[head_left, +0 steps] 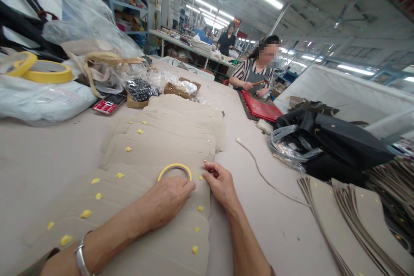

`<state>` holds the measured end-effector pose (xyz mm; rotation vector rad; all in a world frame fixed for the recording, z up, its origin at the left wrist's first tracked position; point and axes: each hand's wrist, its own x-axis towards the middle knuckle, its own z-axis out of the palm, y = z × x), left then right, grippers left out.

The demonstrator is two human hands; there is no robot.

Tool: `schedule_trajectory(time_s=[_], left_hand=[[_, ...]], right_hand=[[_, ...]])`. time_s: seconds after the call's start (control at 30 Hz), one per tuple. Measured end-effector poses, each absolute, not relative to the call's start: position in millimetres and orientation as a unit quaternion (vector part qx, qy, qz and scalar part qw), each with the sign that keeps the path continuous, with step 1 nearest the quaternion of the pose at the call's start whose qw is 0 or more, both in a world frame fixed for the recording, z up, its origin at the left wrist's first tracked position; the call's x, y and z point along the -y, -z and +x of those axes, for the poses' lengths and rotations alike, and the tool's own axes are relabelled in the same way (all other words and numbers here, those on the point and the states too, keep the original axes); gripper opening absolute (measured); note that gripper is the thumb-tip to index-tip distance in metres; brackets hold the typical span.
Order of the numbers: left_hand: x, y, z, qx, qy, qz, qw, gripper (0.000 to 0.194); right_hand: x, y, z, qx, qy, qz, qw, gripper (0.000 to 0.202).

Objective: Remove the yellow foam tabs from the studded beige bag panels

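The left hand (168,200) closes over a yellow tape roll (174,171), steadying it on overlapped beige panels (161,146). The right hand (221,183) pinches the tape end at a panel edge, fingers nearly closed.

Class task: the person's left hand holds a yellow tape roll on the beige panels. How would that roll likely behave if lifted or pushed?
The tape roll is a thin ring with an open centre, so it is probably light. The left hand holds it on edge; let go, it might roll or tip flat. The overlapped panels make an uneven bed, so a push would likely make it wobble.

Left hand (168,200) holds tape roll (174,171); right hand (221,182) pinches beige panel (155,155) edge.
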<state>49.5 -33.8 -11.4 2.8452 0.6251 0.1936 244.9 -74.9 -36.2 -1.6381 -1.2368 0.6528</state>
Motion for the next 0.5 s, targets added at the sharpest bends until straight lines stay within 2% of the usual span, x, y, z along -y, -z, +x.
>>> schedule_trajectory(time_s=[0.13,0.33,0.5], left_hand=[[29.3,8.7,45.7,-0.196,-0.105,0.956,0.193,0.013],[16.9,17.4,40.5,-0.21,-0.206,0.94,0.175,0.023],[12.6,18.5,37.7,-0.187,-0.286,0.913,0.223,0.029]], right_hand=[[77.3,29.7,244.7,0.509,-0.268,-0.67,0.469,0.023],[87.2,17.6,250.0,0.559,-0.371,-0.658,0.343,0.018],[85.4,15.0,245.4,0.527,-0.271,-0.67,0.448,0.02]])
